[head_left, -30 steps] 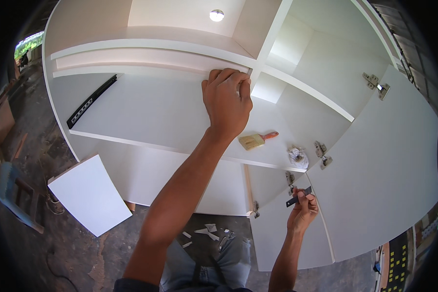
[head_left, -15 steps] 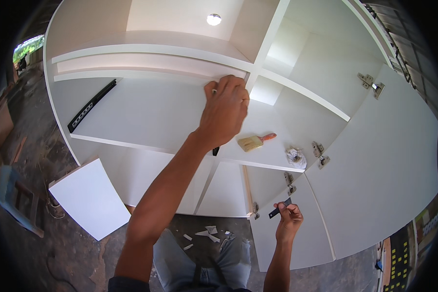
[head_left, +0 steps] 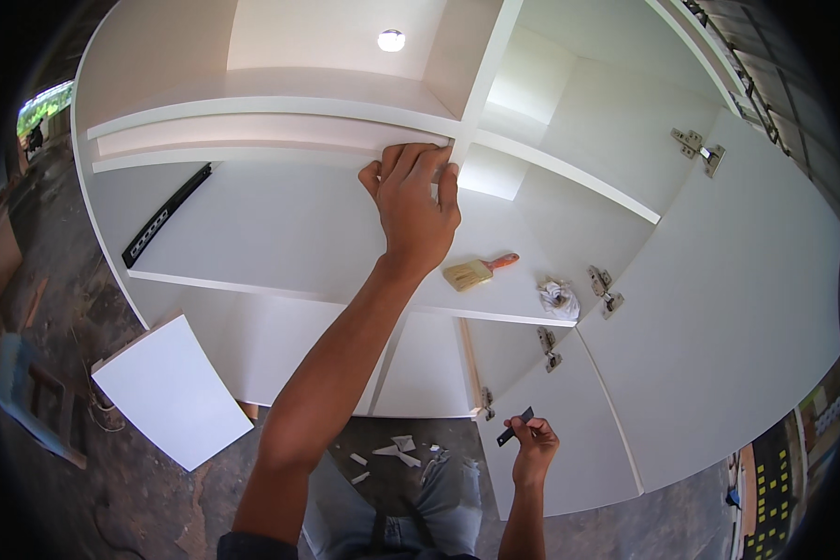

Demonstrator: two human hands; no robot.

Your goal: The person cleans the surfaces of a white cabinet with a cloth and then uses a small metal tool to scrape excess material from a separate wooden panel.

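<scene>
Pinching a flat dark tool (head_left: 504, 437) between closed fingers, the right hand (head_left: 535, 450) holds it before the lower door (head_left: 579, 462), apparently clear of the left hand (head_left: 413, 207), whose bent fingers reach the cabinet rail (head_left: 252, 153); their grip is hidden.

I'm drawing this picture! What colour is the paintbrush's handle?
The paintbrush's handle is reddish-orange; it shows in the head view.
</scene>
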